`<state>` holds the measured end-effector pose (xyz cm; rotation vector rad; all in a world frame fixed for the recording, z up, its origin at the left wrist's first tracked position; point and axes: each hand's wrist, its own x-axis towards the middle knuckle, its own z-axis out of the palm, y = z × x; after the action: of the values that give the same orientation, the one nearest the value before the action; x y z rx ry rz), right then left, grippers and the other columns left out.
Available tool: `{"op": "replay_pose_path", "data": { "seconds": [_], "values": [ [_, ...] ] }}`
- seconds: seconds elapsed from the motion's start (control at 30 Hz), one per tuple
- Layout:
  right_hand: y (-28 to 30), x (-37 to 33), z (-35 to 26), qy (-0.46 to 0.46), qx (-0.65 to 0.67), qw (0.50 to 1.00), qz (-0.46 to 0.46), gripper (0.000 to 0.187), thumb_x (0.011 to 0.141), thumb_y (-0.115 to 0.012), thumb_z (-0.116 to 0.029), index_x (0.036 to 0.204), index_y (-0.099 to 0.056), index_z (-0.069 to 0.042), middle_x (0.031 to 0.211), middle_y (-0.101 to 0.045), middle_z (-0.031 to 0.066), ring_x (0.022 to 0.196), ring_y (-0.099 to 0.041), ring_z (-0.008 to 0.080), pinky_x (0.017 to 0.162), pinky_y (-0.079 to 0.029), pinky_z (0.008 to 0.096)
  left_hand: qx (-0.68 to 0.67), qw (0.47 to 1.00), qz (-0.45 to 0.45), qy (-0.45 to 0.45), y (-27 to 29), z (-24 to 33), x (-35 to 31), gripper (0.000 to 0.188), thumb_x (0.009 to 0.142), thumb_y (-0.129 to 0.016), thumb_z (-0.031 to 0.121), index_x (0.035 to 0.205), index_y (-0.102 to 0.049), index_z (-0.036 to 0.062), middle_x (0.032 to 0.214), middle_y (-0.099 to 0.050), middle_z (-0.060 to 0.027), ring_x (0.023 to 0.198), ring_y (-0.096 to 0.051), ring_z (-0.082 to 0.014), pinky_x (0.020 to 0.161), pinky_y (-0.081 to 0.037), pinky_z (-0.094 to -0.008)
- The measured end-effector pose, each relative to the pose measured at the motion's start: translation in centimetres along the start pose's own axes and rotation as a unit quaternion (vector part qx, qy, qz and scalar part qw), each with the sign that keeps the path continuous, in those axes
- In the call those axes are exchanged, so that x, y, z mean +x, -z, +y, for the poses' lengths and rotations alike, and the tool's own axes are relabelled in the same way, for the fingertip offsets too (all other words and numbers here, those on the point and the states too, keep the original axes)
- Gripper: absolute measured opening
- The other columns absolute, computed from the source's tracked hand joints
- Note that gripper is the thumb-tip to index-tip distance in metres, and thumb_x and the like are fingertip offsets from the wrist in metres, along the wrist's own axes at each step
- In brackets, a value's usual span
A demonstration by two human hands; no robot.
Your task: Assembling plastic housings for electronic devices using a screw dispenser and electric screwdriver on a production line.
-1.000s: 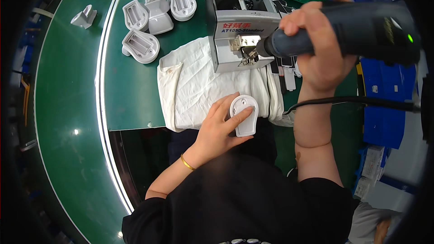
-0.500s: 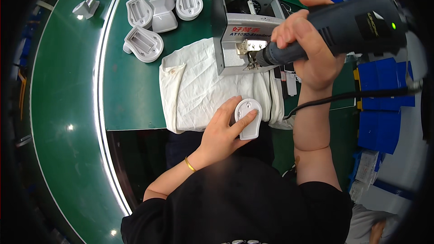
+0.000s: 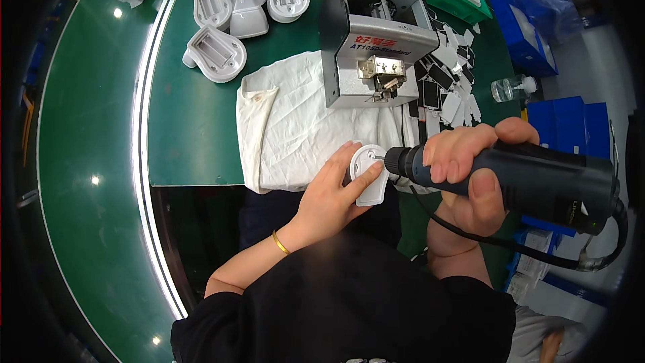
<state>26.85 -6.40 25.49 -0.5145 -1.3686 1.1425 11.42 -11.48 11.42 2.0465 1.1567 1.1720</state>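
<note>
A left hand gripped one white, round-ended housing; the right hand clasped one black screwdriver; four similar housings sat clustered.

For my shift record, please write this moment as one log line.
left grip: holds white plastic piece | right grip: holds power screwdriver, bit at piece | around: white cloth, silver machine, green table
</note>
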Motion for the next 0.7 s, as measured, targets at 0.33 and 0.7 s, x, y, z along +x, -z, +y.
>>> {"op": "replay_pose_path", "data": {
  "seconds": [0.33,0.7],
  "values": [
    [0.64,0.04,0.56,0.012,-0.060,0.997,-0.047,0.051,0.089,-0.058,-0.015,0.134,-0.035,-0.008,0.080,-0.055,0.0083,0.068,-0.056,0.0202,0.070,-0.048,0.0407,0.000,1.000,-0.005,-0.002,0.21,0.19,0.17,0.077,0.062,-0.083,0.008,0.134,-0.057,0.0143,0.137,-0.047,-0.0221,0.128,-0.048,-0.0420,0.103,-0.045,-0.0452],
    [0.23,0.34,0.43,0.002,-0.082,0.995,-0.050,0.050,0.090,-0.059,-0.015,0.133,-0.035,-0.007,0.080,-0.056,0.0084,0.068,-0.056,0.0199,0.070,-0.048,0.0401,-0.006,1.000,-0.008,-0.001,0.22,0.05,0.22,0.075,0.063,-0.082,0.008,0.133,-0.058,0.0133,0.136,-0.047,-0.0229,0.128,-0.048,-0.0423,0.105,-0.044,-0.0452]
  ]
}}
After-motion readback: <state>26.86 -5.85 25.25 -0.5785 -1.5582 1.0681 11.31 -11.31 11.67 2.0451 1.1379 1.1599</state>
